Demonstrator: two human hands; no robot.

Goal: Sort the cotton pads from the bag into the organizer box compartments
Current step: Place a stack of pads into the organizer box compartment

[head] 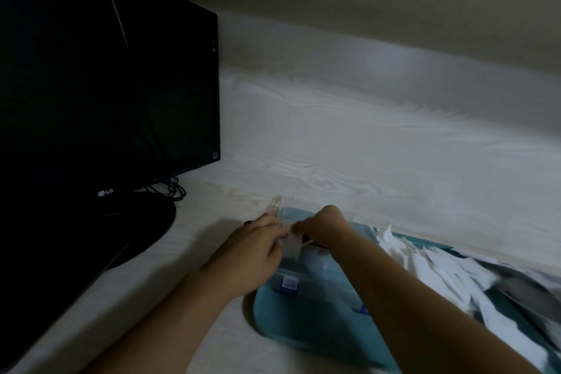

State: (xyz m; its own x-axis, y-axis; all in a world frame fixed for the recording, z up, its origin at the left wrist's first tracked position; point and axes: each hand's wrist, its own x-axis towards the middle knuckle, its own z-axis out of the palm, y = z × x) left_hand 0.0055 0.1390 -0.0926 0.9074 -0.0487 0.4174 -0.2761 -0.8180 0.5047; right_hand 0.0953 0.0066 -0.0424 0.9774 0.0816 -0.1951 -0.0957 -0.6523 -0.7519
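A clear organizer box [315, 275] with blue latches [289, 284] sits on a teal tray [303, 325] at the lower middle. My left hand [258, 241] and my right hand [321, 229] meet over the box's far left end. Between their fingertips they pinch a small white piece, seemingly a cotton pad [290, 230]. A heap of white cotton pads [440, 273] lies to the right of the box, spilling from a blurred dark bag [528, 285]. My right forearm hides most of the box's compartments.
A black monitor [106, 85] on a round stand [142, 222] fills the left side, with cables [170, 188] behind it. The pale wood-grain table [364, 146] stretches back to a wall [364, 9]. A clear lid edge [274, 206] rises behind the box.
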